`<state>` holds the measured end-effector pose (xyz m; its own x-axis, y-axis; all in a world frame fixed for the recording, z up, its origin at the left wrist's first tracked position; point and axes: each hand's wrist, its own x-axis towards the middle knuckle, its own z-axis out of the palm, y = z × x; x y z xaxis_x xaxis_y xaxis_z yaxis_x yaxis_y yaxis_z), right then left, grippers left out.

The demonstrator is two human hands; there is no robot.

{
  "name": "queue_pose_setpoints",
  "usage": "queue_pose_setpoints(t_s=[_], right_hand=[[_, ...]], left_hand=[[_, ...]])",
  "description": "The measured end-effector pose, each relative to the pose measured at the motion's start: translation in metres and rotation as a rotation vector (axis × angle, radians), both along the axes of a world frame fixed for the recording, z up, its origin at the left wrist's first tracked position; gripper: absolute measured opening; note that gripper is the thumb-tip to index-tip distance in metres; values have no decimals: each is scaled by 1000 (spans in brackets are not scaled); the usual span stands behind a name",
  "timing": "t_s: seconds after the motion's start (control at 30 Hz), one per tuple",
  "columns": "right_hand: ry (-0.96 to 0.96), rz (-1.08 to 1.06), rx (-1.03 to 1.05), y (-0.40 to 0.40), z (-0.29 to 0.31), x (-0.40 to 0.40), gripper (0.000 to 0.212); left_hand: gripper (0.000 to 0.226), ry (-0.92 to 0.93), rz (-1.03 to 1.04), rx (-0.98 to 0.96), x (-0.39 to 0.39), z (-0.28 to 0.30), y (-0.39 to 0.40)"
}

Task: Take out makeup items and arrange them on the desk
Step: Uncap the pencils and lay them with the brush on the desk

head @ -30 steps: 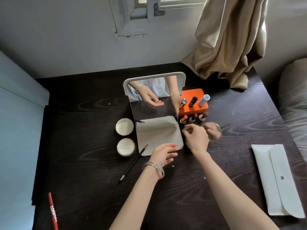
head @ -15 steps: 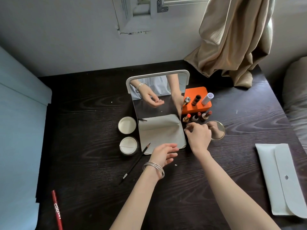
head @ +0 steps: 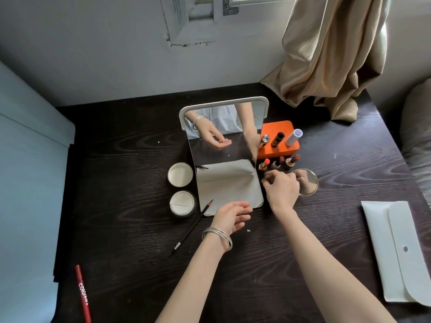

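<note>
On the dark wooden desk a white-framed standing mirror faces me. To its right, three uncapped lipsticks stand in front of an orange box, which carries three upright tubes. My right hand hovers just in front of the lipsticks with thumb and fingertips curled together. I see nothing between them. It covers the left part of a small round mirror. My left hand, with bangles at the wrist, floats relaxed and empty by the standing mirror's base.
Two round white powder jars sit left of the standing mirror. A black pencil lies slanted below them, and a red pencil lies at the near left edge. A white pouch lies at the right. A beige curtain drapes onto the back right corner.
Both hands stay almost where they were. The view has shifted slightly, and no object on the desk has moved.
</note>
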<state>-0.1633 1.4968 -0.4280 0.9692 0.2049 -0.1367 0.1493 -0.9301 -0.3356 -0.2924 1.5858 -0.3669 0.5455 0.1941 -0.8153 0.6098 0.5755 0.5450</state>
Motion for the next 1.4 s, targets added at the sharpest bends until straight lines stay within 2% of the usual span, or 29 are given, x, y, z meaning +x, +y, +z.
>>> queue_pose_setpoints(t_s=[0.43, 1.0, 1.4], right_hand=[[-7, 24, -37, 0, 3, 1, 15], [112, -47, 23, -1, 11, -4, 24], [62, -110, 218, -20, 56, -44, 37]], left_hand=[[26, 14, 5, -14, 0, -2, 0], [26, 33, -7, -16, 0, -2, 1], [24, -9, -7, 5, -5, 14, -1]])
